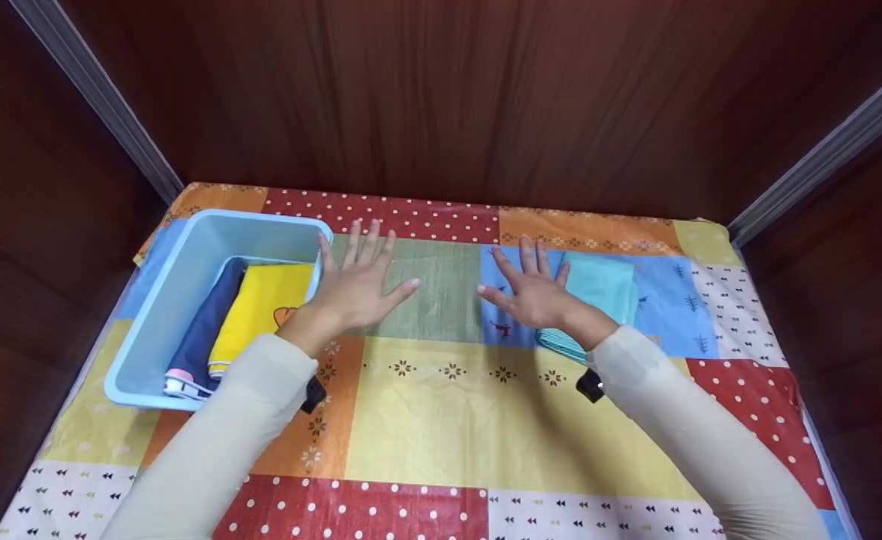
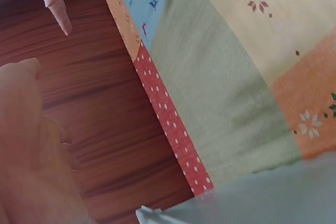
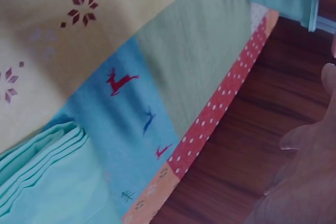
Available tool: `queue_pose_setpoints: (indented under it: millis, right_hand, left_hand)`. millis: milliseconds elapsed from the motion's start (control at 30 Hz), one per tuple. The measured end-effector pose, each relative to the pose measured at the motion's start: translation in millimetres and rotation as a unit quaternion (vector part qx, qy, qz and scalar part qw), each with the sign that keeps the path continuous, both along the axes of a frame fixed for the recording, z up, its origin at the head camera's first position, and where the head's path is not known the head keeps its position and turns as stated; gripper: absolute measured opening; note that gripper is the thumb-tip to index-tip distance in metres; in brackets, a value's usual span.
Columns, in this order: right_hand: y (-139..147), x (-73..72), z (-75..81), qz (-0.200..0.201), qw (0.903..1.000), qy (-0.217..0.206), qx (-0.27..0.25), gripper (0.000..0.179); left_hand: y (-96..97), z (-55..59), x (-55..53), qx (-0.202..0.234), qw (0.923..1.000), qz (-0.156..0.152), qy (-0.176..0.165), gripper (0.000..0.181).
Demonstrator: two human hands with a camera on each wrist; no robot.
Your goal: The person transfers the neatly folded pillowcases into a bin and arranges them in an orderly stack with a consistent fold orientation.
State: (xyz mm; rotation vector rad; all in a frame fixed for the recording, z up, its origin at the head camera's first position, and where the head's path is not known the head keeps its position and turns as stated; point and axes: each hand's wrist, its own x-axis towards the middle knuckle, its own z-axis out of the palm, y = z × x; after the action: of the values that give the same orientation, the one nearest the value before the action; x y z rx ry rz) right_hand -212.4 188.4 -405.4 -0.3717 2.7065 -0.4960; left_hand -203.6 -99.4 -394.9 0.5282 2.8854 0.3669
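Note:
Both hands are raised over the table with fingers spread, holding nothing. My left hand [image 1: 355, 289] is beside the right rim of a light blue plastic bin [image 1: 141, 322], its fingertips overlapping that rim in the head view. Inside the bin lie a folded yellow cloth [image 1: 265, 296] with an orange print and a folded navy cloth [image 1: 205, 330], side by side. My right hand [image 1: 538, 294] hovers near a folded turquoise cloth [image 1: 602, 285], partly covering it from the head camera. In the right wrist view the stacked layers of that turquoise cloth [image 3: 52, 182] show at lower left.
A patchwork-print tablecloth [image 1: 426, 405] covers the table. Dark wood panels [image 1: 441, 97] rise at the back and both sides, with grey metal strips [image 1: 823, 150] at the corners. A white and pink item [image 1: 182, 382] sits at the bin's near end.

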Motion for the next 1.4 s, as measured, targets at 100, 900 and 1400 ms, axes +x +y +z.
queue_pose_setpoints:
  millis: [100,900,1400]
  right_hand:
    - [8,0.1,-2.7,-0.004,1.0000,-0.001,-0.006,0.080]
    - [62,5.9,-15.3,-0.046,0.9985,-0.016,-0.023,0.085]
    - [104,9.9,-25.1,-0.124,0.9906,-0.034,-0.047,0.088]
  left_hand:
    - [7.3,-1.2,-1.6,0.003,1.0000,0.001,-0.003,0.088]
    - [62.5,-27.4,-10.0,0.101,0.9925,-0.011,-0.068,0.086]
    - [109.3,-40.7,-15.7,0.141,0.9852,-0.025,-0.093,0.087]
